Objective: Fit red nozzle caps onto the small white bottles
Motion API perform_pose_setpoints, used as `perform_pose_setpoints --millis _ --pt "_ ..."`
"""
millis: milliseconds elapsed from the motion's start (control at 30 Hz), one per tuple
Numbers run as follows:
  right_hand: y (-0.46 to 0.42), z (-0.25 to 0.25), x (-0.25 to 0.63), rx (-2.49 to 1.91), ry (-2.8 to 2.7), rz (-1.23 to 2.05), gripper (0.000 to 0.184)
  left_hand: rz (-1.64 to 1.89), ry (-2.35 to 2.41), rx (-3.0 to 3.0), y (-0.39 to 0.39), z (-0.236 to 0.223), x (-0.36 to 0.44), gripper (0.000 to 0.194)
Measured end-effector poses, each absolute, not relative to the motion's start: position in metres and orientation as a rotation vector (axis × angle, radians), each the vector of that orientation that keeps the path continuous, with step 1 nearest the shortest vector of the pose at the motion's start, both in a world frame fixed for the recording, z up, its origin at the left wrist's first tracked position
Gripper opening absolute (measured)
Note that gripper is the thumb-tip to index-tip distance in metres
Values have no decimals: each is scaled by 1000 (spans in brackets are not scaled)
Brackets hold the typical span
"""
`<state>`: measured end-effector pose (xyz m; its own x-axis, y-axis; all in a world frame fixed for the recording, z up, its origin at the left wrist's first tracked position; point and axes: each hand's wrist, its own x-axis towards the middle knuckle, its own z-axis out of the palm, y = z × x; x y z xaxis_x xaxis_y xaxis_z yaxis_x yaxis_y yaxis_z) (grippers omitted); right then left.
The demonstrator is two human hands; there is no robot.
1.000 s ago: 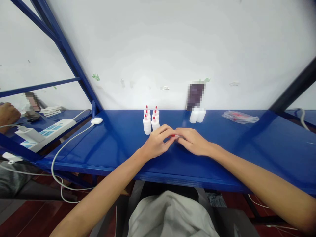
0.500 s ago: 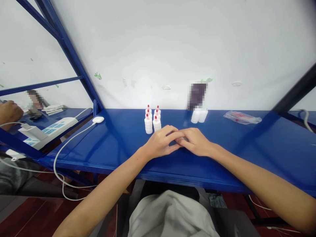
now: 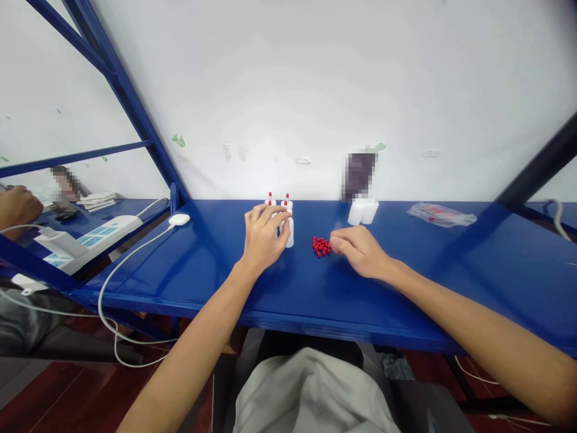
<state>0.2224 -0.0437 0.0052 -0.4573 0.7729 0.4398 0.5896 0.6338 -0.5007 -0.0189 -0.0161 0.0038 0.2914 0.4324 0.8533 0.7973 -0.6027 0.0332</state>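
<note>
My left hand (image 3: 265, 236) is curled around the upper part of a white bottle (image 3: 290, 233) at the front right of a small group, its thumb and index finger at the neck. Behind it stand other white squeeze bottles with red-tipped nozzles (image 3: 287, 197), some partly hidden by my fingers. To the right is a loose pile of small red caps (image 3: 321, 246). My right hand (image 3: 357, 248) rests at the pile's right edge with its fingers closed in a pinch. Whatever lies between those fingertips is hidden.
Two white bottles without nozzles (image 3: 363, 211) stand near the wall. A clear plastic bag (image 3: 442, 214) with red bits lies farther right. On the left are a white corded device (image 3: 179, 219), a power strip (image 3: 97, 237) and another person's hand (image 3: 20, 210).
My hands, formerly together over the table, have parted. The left one has moved left to the front bottle, and the red caps are now uncovered. The right one has stayed near its place.
</note>
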Motion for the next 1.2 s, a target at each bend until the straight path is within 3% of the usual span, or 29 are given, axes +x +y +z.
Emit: perform_pose_setpoints --millis 667,867,933,1033,1200 --pt "-40 2 224 -1050 -2192 398 42 -1130 -1191 -2144 -13 -2 -20 14" --pt "-41 7 221 -1020 -1924 711 41 -1302 -1013 -2111 -24 1 -13 13" --pt "-40 7 220 -1021 -1838 797 41 -1193 -833 -2287 -28 -1 -7 13" --pt "-38 4 219 -1050 -1800 816 41 -763 -683 -2618 -30 -6 3 19" --pt "-37 0 216 -1106 -1842 747 40 -431 -931 -2764 -30 -10 11 33"
